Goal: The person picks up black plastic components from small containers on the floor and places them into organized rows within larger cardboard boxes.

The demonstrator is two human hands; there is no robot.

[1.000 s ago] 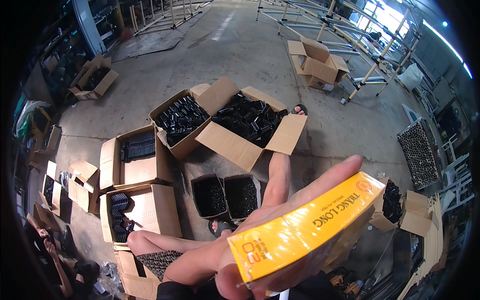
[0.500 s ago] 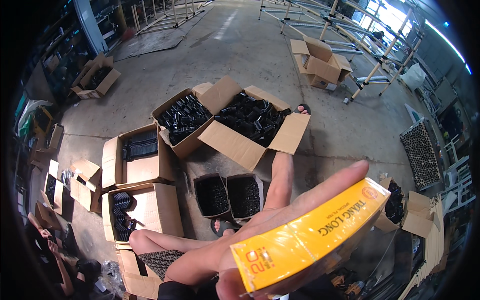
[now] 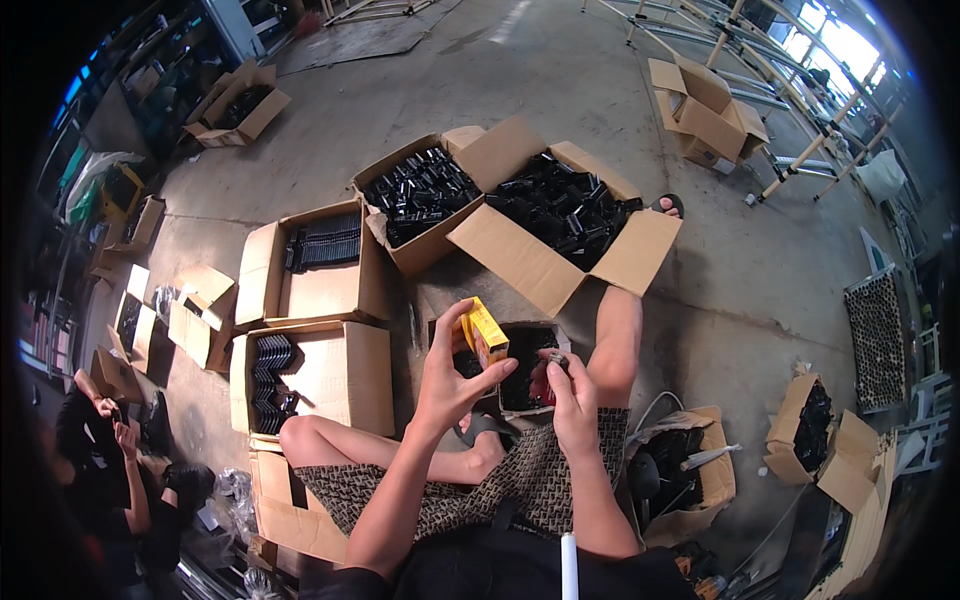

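Note:
A yellow cigarette pack (image 3: pixel 484 329) is held in my left hand (image 3: pixel 447 385), between the thumb and the fingers, above two small open boxes of black parts (image 3: pixel 520 375). Just right of it, the fingers of my right hand (image 3: pixel 575 405) close on a lighter (image 3: pixel 557 360) with a metal top and what looks like a red body, partly hidden by the fingers. A white cigarette (image 3: pixel 569 566) stands out close to the camera at the lower edge, apart from both hands.
Large cartons of black parts (image 3: pixel 420 195) (image 3: pixel 560 210) stand ahead, and cartons with stacked black pieces (image 3: pixel 325 245) at left. A carton with dark items (image 3: pixel 680 470) sits by my right leg. Another person (image 3: pixel 110 450) sits at far left. Pipe racks (image 3: pixel 760 60) stand far right.
The cigarette pack has moved from close to the camera down over the small boxes. My right hand now shows with the lighter, and the white cigarette has come into view. The view has shifted.

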